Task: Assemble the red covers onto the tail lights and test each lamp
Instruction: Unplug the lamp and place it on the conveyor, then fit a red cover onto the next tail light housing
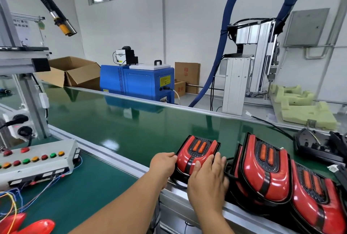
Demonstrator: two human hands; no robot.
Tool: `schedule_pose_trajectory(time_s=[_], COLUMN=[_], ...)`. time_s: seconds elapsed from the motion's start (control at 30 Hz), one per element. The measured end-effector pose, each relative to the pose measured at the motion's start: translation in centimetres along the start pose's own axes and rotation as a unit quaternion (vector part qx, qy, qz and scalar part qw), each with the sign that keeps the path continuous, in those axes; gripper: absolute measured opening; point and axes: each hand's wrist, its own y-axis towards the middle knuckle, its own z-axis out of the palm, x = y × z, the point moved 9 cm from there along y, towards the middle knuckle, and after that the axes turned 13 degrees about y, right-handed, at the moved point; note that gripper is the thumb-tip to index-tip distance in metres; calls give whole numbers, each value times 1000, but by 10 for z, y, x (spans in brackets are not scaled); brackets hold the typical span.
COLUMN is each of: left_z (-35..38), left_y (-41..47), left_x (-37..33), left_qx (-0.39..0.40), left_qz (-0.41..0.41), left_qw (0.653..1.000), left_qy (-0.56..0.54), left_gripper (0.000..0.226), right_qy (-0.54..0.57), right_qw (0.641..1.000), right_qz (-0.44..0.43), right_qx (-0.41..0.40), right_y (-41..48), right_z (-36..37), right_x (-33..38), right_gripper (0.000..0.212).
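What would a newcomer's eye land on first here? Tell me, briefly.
Glossy red tail lights crowd the lower right, at the near edge of the green belt. The left hand holds the leftmost tail light by its side while the right hand presses flat on its cover. Behind the belt stands a bright blue machine.

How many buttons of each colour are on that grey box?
Red buttons: 4
Green buttons: 2
Orange buttons: 3
Total: 9
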Motion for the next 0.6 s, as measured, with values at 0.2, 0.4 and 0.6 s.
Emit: schedule_pose_trajectory(time_s=[0.2,0.4,0.6], left_z=[-10,-47,-134], left_y=[-16,-41,-88], left_x=[-17,-39,-25], left_qx=[-32,-43,-100], left_qz=[55,92,97], left_qw=[985,986,990], left_qy=[159,129,29], left_gripper=[31,37,30], right_qy=[-37,-1,76], right_qw=[999,1000,978], right_qz=[3,-30,-166], right_qx=[22,5,102], right_y=[-10,-30,-56], right_z=[-6,-14,33], right_x=[2,41,138], right_gripper=[58,56,50])
